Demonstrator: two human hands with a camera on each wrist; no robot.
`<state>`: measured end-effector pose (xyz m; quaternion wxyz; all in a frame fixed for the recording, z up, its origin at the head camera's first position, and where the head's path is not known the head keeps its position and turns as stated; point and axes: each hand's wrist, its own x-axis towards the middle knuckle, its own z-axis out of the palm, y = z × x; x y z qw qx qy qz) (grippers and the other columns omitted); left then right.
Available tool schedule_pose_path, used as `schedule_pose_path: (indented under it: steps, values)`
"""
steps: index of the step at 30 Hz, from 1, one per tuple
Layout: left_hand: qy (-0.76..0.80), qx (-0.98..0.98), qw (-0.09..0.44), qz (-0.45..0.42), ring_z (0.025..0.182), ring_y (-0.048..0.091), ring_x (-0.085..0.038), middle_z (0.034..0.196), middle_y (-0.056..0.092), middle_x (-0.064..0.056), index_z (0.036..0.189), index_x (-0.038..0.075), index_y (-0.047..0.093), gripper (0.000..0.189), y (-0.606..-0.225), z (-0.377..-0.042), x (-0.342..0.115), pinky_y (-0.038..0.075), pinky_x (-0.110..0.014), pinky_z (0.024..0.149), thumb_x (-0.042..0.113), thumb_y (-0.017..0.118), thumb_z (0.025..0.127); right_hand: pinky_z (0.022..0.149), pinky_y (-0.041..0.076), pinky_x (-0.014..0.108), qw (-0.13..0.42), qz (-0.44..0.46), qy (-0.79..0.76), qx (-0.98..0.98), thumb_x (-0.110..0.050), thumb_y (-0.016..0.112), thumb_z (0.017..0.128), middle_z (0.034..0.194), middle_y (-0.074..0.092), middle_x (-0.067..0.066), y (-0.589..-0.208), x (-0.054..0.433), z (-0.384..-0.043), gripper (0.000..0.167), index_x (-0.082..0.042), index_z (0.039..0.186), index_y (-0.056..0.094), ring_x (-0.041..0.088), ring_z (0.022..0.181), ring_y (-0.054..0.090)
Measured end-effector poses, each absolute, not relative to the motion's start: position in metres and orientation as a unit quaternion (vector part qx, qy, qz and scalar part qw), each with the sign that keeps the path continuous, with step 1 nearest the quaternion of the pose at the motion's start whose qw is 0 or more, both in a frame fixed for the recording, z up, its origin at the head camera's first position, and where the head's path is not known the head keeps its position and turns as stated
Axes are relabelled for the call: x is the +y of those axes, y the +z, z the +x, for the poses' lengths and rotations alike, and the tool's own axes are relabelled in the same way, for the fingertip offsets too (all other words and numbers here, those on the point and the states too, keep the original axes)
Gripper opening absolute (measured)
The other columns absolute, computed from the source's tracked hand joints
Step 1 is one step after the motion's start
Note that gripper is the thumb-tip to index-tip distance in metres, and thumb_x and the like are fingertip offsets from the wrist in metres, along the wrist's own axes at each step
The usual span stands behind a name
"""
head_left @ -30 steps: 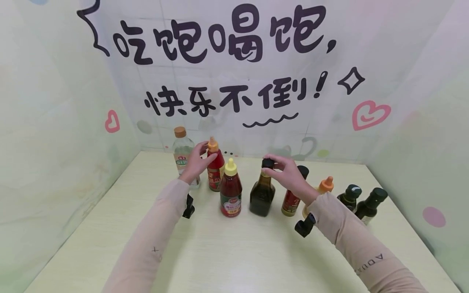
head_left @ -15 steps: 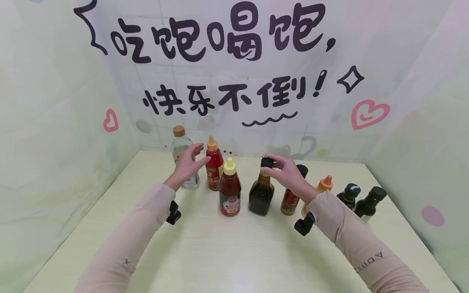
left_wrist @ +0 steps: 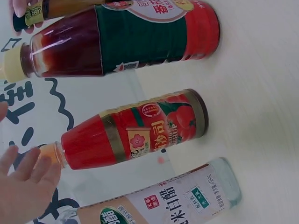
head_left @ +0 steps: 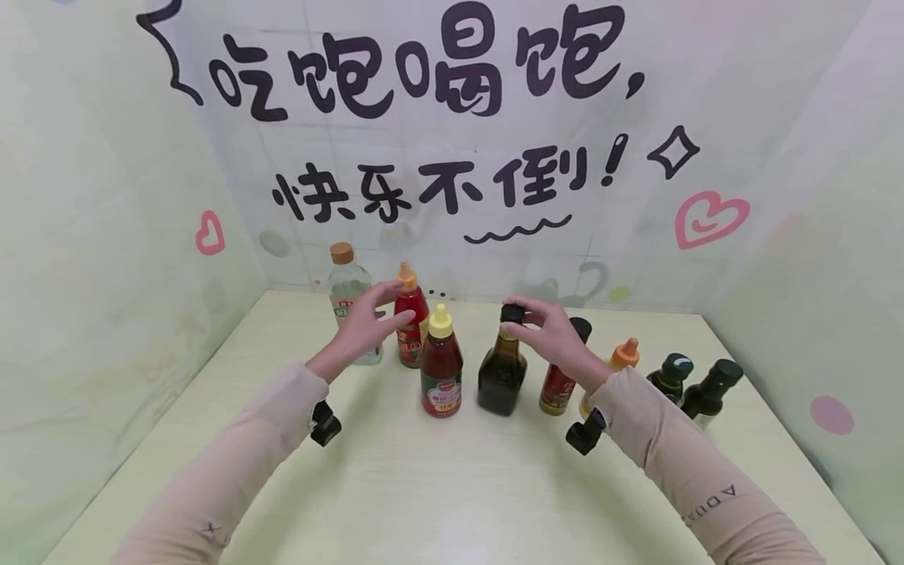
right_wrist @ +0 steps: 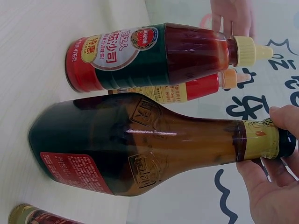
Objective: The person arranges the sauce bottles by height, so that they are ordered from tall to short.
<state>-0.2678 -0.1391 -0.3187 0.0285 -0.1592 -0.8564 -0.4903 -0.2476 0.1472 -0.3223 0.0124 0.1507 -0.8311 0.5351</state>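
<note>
My right hand [head_left: 554, 337] pinches the black-capped neck of a dark soy sauce bottle [head_left: 502, 377], which stands upright on the table; the right wrist view shows fingers and thumb around the cap. My left hand [head_left: 363, 323] is beside the orange cap of a red ketchup bottle [left_wrist: 135, 130], its fingers loosely spread and not closed around it. Whether a fingertip touches the cap I cannot tell. Between the hands stands a yellow-capped ketchup bottle [head_left: 442, 377] with a green label. Behind my left hand is a clear white vinegar bottle [head_left: 349, 275], partly hidden.
Right of the soy sauce stand a red-labelled bottle [head_left: 558, 388], an orange-capped squeeze bottle [head_left: 625, 355], and two dark bottles, a shorter one [head_left: 669, 378] and a taller one [head_left: 706, 396]. The pale table [head_left: 452, 486] meets a printed backdrop [head_left: 438, 141] behind the bottles.
My left hand draws back left from the red ketchup bottle's cap, then comes slightly back toward it; its forearm has swung left. My right hand keeps its hold on the soy sauce bottle.
</note>
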Motion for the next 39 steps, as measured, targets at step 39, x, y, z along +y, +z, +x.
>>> schedule_pose_path:
  steps: [39]
  values:
    - [-0.55, -0.82, -0.01, -0.161, 0.098, 0.054, -0.026, 0.113, 0.054, -0.006, 0.121, 0.01, 0.049, 0.051, -0.348, -0.257, -0.096, 0.049, -0.036, 0.077, 0.025, 0.07, 0.077, 0.076, 0.046, 0.035, 0.016, 0.153, 0.552, -0.82, -0.017, 0.065, 0.081, 0.12, 0.05, 0.01, -0.322, 0.146, -0.246, 0.039, -0.01, 0.118, 0.055, 0.024, 0.098, 0.055]
